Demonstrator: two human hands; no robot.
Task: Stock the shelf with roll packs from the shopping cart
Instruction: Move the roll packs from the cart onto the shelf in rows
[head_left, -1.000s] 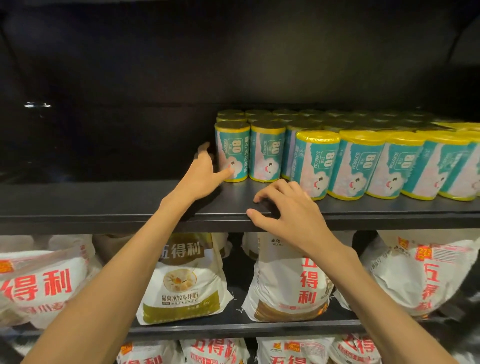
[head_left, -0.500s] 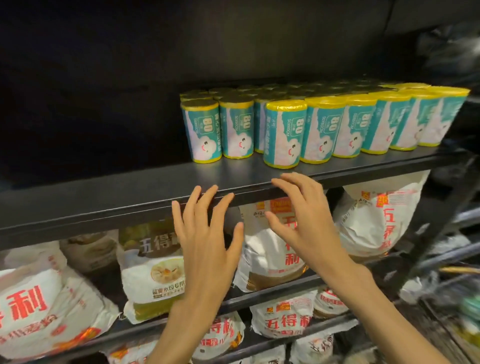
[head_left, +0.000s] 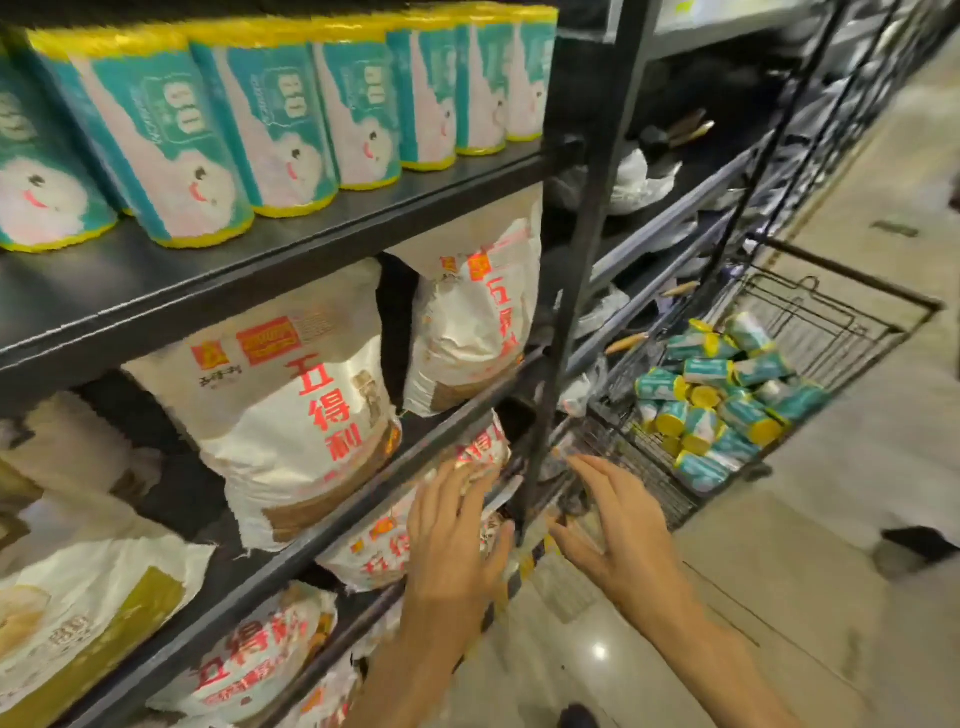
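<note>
Nearest, both bare arms reach forward and down in front of the shelving. The left hand (head_left: 457, 540) is spread, fingers straight and loose, holding nothing, in front of the lower white flour bags with red lettering (head_left: 291, 415). The right hand (head_left: 618, 530) is likewise released, fingers extended and slightly apart, empty, just beside the black upright post (head_left: 582, 260) of the rack.

Behind the hands, the white flour bags lean on the dark metal tiers, one tier above another. Above them, on the black metal shelf (head_left: 291, 260), stands a row of teal-and-white cylindrical roll packs with yellow ends (head_left: 171, 140), upright and touching side by side along the front edge.

Farther off to the right, on the pale tiled floor (head_left: 779, 571), sits a black wire shopping cart (head_left: 831, 322). A heap of the same teal roll packs (head_left: 722, 405) lies jumbled on its side in the basket, well apart from both hands.
</note>
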